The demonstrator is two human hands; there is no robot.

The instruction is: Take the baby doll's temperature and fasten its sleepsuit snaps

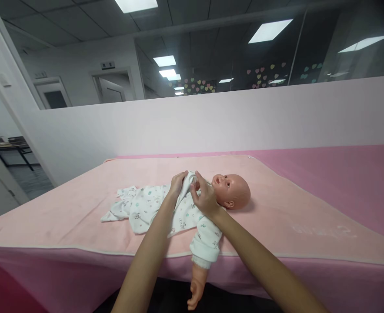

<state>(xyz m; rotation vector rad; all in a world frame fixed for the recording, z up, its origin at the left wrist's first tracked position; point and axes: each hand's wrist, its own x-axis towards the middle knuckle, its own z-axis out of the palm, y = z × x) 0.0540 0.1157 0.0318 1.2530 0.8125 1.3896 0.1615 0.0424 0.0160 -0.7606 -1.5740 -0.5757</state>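
A bald baby doll (233, 191) lies on its back, its head to the right. It wears a white printed shirt (185, 215) and matching trousers (146, 204). My left hand (178, 183) is closed on the shirt fabric and lifts it at the doll's far side. Over the doll's upper chest is my right hand (206, 199), fingers curled by the raised cloth. What lies between its thumb and fingers is partly hidden; I cannot tell whether it is cloth or the doll's far hand. The near sleeve (206, 239) covers the doll's arm, and its bare hand (196, 289) hangs past the table edge.
Under the doll a peach blanket (81, 208) with pale edging covers a pink-draped table (358, 178). A white wall (211, 124) with glass panels above runs behind. At the far left stands a dark-legged desk (14, 150).
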